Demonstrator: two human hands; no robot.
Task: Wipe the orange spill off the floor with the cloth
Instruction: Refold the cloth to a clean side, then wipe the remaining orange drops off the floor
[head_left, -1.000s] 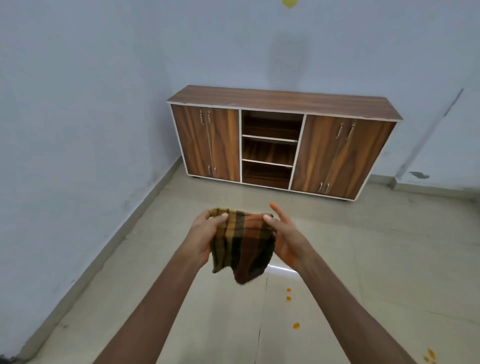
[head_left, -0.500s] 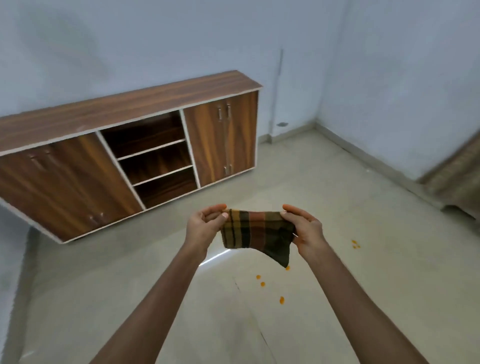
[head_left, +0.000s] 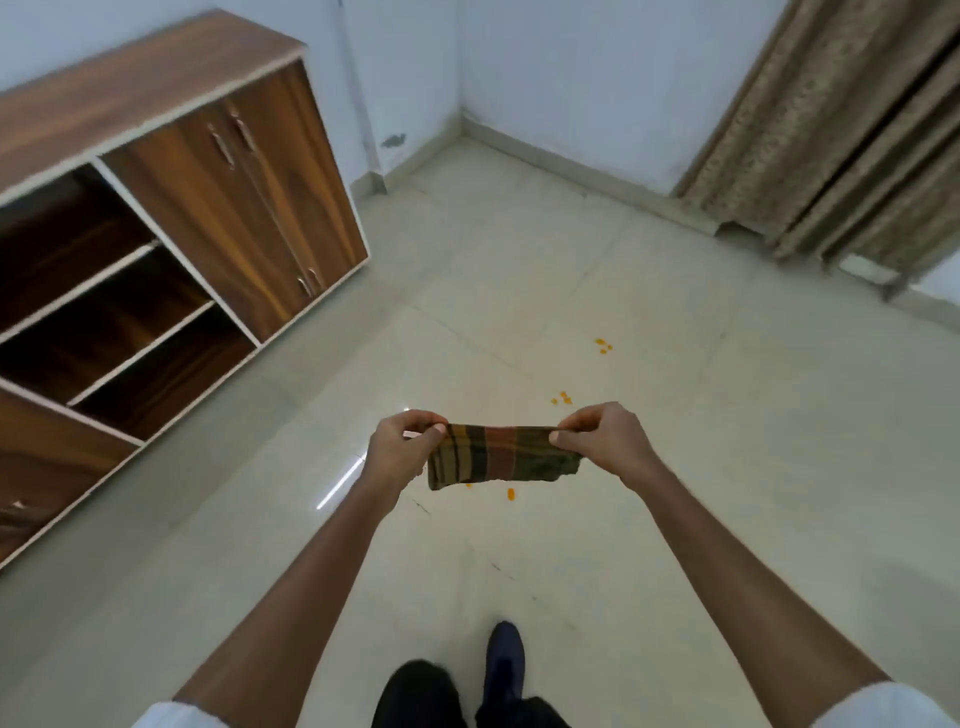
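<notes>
A striped brown, orange and green cloth (head_left: 498, 457) is stretched flat between my two hands at chest height above the floor. My left hand (head_left: 400, 449) pinches its left end and my right hand (head_left: 602, 441) pinches its right end. Orange spill drops lie on the pale tiled floor: one drop (head_left: 510, 493) just below the cloth, a small cluster (head_left: 562, 399) beyond my right hand, and another cluster (head_left: 602, 345) farther away. The cloth hides part of the floor beneath it.
A wooden cabinet (head_left: 223, 171) with open shelves stands along the left wall. A patterned curtain (head_left: 852, 135) hangs at the upper right. My dark shoe (head_left: 503, 660) stands on the floor at the bottom.
The view has swung right and tilted down, so the cabinet slid left and the curtain came into sight. My hands pulled the cloth out into a flatter, tighter strip.
</notes>
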